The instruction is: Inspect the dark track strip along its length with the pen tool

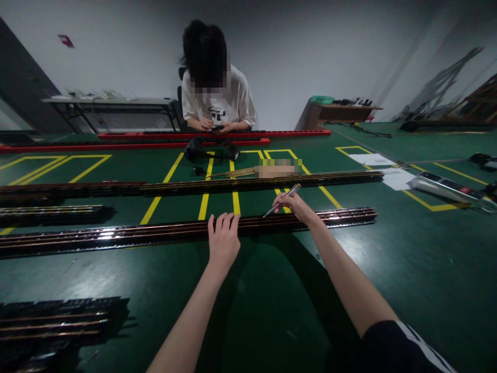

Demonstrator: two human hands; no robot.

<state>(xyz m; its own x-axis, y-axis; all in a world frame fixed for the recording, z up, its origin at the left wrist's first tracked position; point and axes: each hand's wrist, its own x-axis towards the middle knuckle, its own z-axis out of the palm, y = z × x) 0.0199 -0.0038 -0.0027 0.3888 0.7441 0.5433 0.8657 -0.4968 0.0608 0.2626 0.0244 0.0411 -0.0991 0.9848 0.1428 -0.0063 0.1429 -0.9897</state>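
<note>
A long black rail (163, 231) with copper-coloured strips along its length lies across the green surface in front of me. My left hand (224, 235) rests on it near the middle, fingers spread and reaching over its top. To the right, my right hand (295, 205) is closed round a slim silver pen-shaped tool (290, 192). The tool slants down to the left, and its tip is at the rail's top; whether it touches cannot be made out. The exact kind of tool is too small to tell.
Another long dark rail (233, 184) lies farther back, with shorter ones (54, 321) at the left. Beyond are red rails (217, 135), a black headset-like object (196, 148) and a seated person (217, 98). Paper sheets (396, 178) and a plastic-wrapped package (450, 189) lie right.
</note>
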